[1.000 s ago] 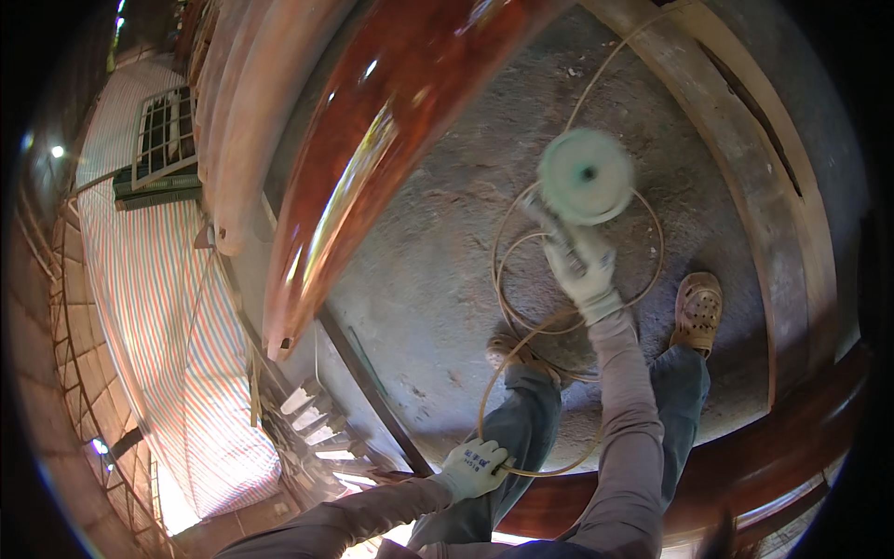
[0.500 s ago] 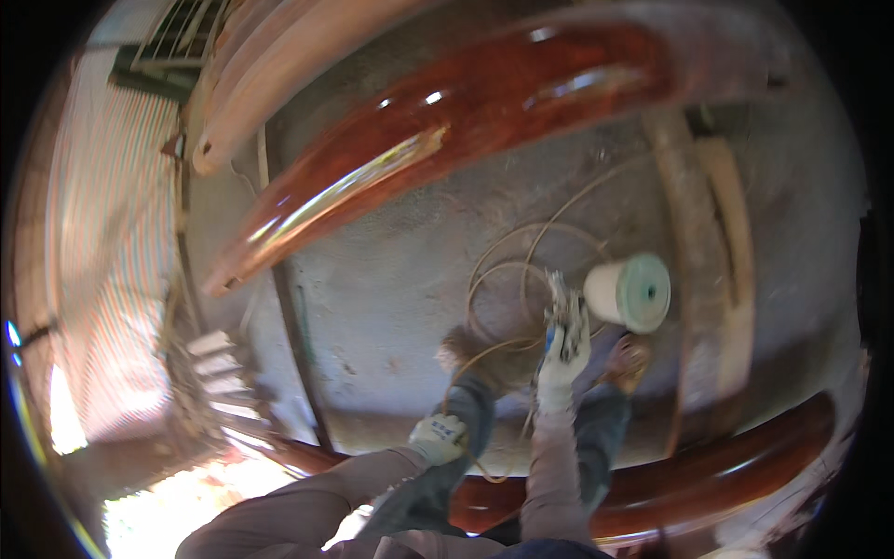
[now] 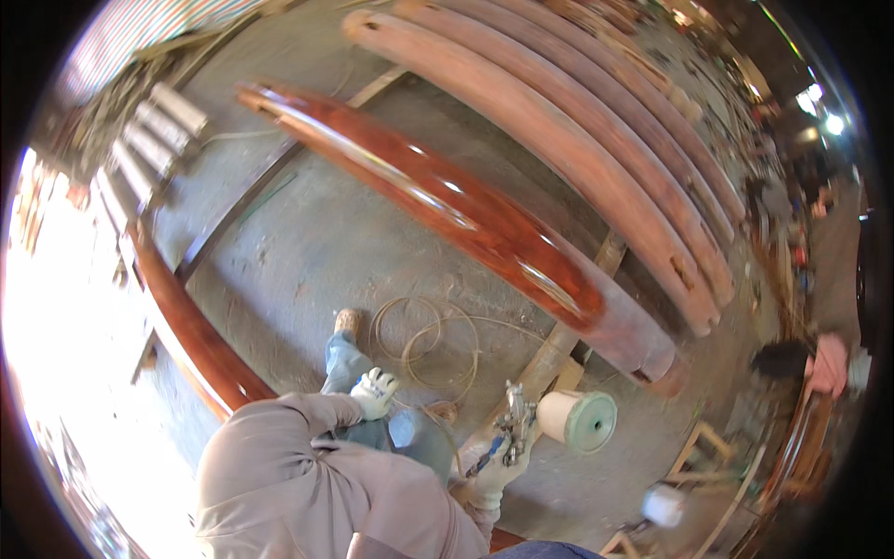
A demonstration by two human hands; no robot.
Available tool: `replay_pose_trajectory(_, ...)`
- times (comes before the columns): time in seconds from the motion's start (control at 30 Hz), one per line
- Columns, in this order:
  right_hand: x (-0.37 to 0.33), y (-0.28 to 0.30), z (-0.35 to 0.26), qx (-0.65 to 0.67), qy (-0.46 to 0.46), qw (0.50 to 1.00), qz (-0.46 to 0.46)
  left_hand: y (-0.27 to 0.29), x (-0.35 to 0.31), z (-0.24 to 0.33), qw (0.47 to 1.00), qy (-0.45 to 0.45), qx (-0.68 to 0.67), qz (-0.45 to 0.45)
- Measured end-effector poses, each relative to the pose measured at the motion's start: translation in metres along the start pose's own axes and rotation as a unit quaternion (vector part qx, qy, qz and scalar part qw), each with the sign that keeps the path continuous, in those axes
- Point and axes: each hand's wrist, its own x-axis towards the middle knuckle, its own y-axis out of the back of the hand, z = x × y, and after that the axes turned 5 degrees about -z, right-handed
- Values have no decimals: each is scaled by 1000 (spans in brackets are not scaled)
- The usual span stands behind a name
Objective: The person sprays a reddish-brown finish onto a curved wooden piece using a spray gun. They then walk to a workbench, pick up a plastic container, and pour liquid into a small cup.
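Observation:
My right hand [image 3: 498, 470], in a pale glove, grips a metal spray gun [image 3: 515, 427] at the lower middle. A cream paint cup with a green end [image 3: 589, 421] is attached to the gun and lies sideways. My left hand [image 3: 374, 393], in a white glove, is closed near my thigh, with a thin tan hose [image 3: 477, 359] running from it toward the gun. More of the hose lies coiled on the floor. Beyond my hands rests a long curved wooden beam [image 3: 447, 200], glossy red-brown over most of its length, dull and pale at its right end.
Several dull curved beams [image 3: 549, 144] lie side by side at the back. Wooden supports [image 3: 233, 214] run beneath the glossy beam. Another glossy beam [image 3: 191, 326] is at left, near pale posts [image 3: 177, 110]. A white container [image 3: 663, 505] and wood frames [image 3: 700, 456] stand at lower right.
My view has turned to the right, bringing the dull beams and right-hand clutter into sight. The spray gun has swung to my right side, its cup still attached. My left hand stays closed.

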Motion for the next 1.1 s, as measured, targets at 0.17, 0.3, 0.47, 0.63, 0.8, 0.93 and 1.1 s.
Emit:
replay_pose_trajectory(0.17, 28, 21, -33, -27, 81, 989, -118, 56, -10, 113, 856, 47, -513, 42)
replay_pose_trajectory(0.3, 35, 35, -78, -115, 245, 948, -167, 109, -44, 228, 625, -133, -766, 61)
replay_pose_trajectory(0.47, 64, 57, -81, -188, 316, 908, -199, 145, -36, 314, 633, -49, -724, 269)
replay_pose_trajectory(0.63, 78, 97, -78, -360, 175, 846, -352, 147, -38, 324, 610, 7, -696, 379)
replay_pose_trajectory(0.8, 64, 90, -110, -357, 280, 742, -494, 160, -52, 298, 577, 80, -689, 431)
replay_pose_trajectory(0.93, 48, 73, -133, -376, 310, 732, -477, 161, -67, 260, 575, 117, -674, 449)
replay_pose_trajectory(1.1, 48, 59, -152, -377, 281, 788, -397, 176, -67, 224, 680, 120, -539, 482)
